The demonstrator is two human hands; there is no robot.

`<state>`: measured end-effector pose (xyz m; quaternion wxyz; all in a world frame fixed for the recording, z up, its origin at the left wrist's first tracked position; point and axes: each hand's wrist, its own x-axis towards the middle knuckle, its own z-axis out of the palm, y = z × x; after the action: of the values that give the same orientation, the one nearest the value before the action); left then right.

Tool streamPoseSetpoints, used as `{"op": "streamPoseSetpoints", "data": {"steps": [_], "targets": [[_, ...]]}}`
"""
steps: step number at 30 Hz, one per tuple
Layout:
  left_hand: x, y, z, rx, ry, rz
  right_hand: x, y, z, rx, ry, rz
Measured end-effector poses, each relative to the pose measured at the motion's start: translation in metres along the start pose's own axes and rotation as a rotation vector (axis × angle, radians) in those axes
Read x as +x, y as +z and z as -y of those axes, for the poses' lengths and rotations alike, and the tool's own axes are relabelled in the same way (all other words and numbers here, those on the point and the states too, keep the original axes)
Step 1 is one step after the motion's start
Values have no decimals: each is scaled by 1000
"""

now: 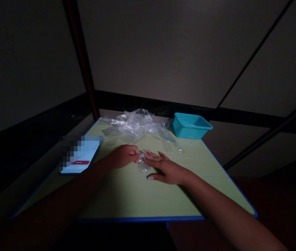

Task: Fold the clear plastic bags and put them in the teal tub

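Between my two hands, a small clear plastic bag (144,166) lies on the pale green table (148,202). My left hand (123,156) is closed, its thumb and fingers pinching the bag's left edge. Flat over the right part of the bag rests my right hand (167,169), with fingers stretched out and the thumb apart. The right palm and fingers hide part of the plastic. Just beyond both hands spreads a loose heap of crumpled clear plastic bags (137,125).
A turquoise plastic basket (191,130) stands at the table's far right corner. On the left edge sits a lit tablet or phone (81,162), partly blurred out. Blue edging (142,219) runs round the table, and panelled walls rise behind it. The room is dim.
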<state>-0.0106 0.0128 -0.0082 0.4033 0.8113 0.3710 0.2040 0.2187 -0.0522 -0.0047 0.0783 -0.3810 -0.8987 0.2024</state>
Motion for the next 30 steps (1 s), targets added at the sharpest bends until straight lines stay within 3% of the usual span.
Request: {"op": "streamPoseSetpoints", "data": {"steps": [3,5,8,10,17,30], "targets": [[-3,-1,-6,169,87,-4,-1,-3,0,20,32,-6],[-5,0,-10,275,217,-40,-1,-4,-1,35,52,-10],[-7,4,-13,316,444,-34,-1,-4,-2,20,100,-39],[-7,7,-13,305,515,11,-1,-4,-4,-10,142,-76],[-9,14,-9,365,507,68,-4,-4,-5,-35,247,-76],[-9,18,-2,414,525,118,-4,-6,-4,25,156,-25]]}}
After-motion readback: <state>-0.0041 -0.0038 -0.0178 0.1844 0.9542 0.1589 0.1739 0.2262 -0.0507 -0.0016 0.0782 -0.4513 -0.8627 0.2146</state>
